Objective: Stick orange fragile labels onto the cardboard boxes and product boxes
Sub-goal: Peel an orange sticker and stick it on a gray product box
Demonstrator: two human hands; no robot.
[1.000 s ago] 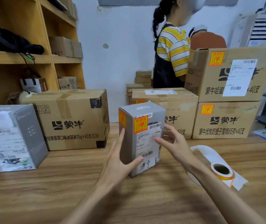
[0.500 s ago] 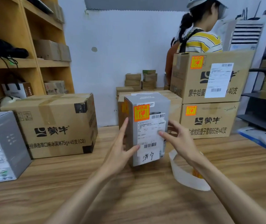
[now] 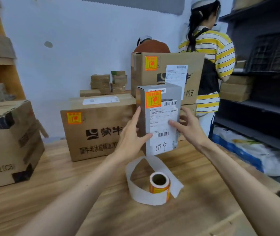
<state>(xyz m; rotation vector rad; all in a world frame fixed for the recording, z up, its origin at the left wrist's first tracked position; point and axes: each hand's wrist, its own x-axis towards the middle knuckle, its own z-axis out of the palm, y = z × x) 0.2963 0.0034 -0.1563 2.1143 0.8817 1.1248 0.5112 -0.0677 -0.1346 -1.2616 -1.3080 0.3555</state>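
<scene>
Grey product box point(image 3: 169, 93) is gripped by both your hands: left hand point(image 3: 130, 133) fingers straight along its side, right hand point(image 3: 191, 127) thumb pressing the shipping label point(image 3: 161, 121).

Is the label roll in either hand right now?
No, the label roll sits on the wooden table, while the left hand and right hand both hold the grey product box.

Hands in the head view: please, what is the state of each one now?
Left hand: holds the grey product box, thumb on its front.
Right hand: holds the same box at its right edge.
</scene>
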